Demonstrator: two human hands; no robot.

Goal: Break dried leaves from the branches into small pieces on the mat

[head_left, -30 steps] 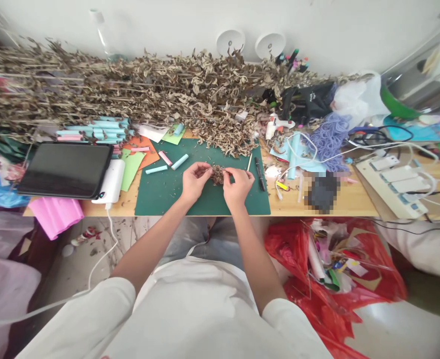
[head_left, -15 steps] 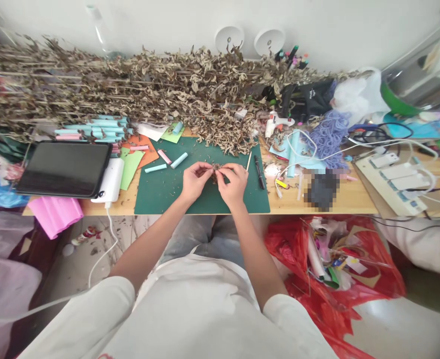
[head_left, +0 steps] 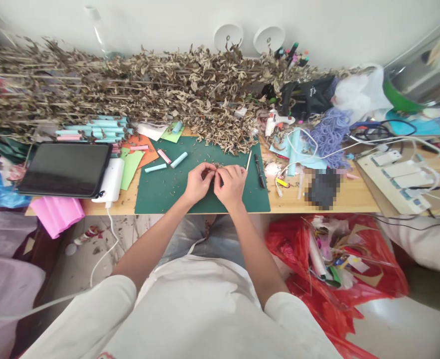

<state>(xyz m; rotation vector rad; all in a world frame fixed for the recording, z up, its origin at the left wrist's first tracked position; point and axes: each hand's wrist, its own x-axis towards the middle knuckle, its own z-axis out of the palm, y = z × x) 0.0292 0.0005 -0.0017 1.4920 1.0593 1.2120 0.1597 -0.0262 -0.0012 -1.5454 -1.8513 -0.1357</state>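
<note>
My left hand (head_left: 198, 183) and my right hand (head_left: 230, 185) meet over a green cutting mat (head_left: 160, 192). Both are closed, with thumbs and fingertips pinched together around a small bit of dried leaves (head_left: 217, 165), mostly hidden by the fingers. Just beyond them a heap of dried leaves (head_left: 225, 134) spills onto the mat's back edge. Left of my hands lie a pink paper roll (head_left: 164, 156) and two light-blue paper rolls (head_left: 179, 160). A thin pale stick (head_left: 248, 162) and a black pen (head_left: 259, 171) rest to the right of my right hand.
Dried leafy stalks (head_left: 130, 85) run along the back. A tablet (head_left: 66, 169) and stacked blue rolls (head_left: 105, 130) are on the left. At right are a glue gun (head_left: 275, 121), purple yarn (head_left: 332, 134) and a power strip (head_left: 395, 182). A red bag (head_left: 290, 244) stands below the table edge.
My fingertips have drawn closer together and my fingers curl in more. The dried leaves between them are now more covered. Loose things on the mat lie unchanged.
</note>
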